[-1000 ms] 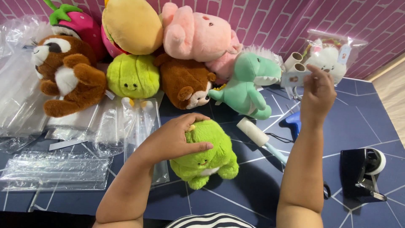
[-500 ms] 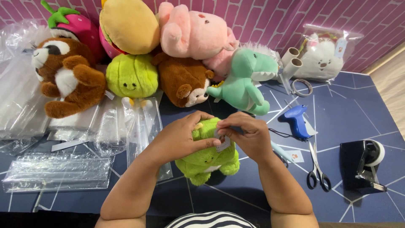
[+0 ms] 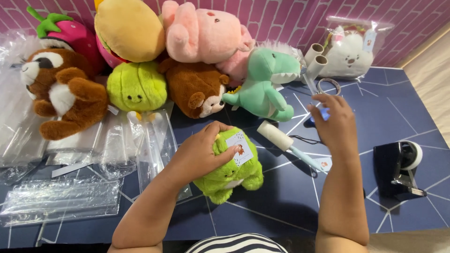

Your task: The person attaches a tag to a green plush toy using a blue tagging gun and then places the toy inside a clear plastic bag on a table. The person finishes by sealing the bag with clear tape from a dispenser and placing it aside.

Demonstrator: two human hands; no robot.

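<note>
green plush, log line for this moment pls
left hand: grips green plush, card tag up | right hand: raised over blue tool | lint roller: on table

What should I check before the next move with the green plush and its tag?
1. Left hand grips the green plush from above: ok.
2. Paper tag lies on top of the plush, beside the fingertips, in plain sight: ok.
3. Right hand is over the blue tool: ok; whether it grips it: cannot tell.
4. Lint roller lies on the table right of the plush, apart from it: ok.
5. Tape dispenser stands clear of both hands: ok.
</note>
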